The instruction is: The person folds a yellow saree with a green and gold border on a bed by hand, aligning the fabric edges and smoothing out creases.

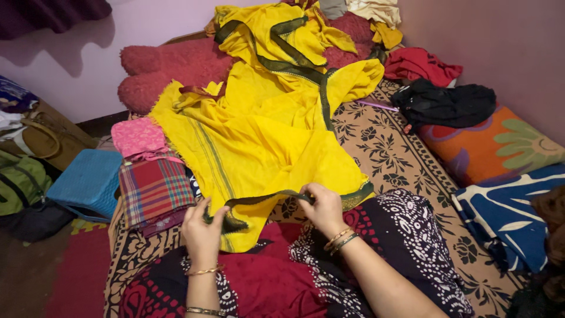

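The yellow cloth (259, 141) lies spread over the bed (400, 159), its dark green border at the near edge. The left hand (202, 229) and right hand (323, 206) each pinch that border, stretching it between them, just beside a folded plaid cloth (154, 191).

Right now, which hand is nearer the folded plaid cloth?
Left. The left hand grips the yellow cloth's border just right of the folded plaid cloth; the right hand holds it farther right.
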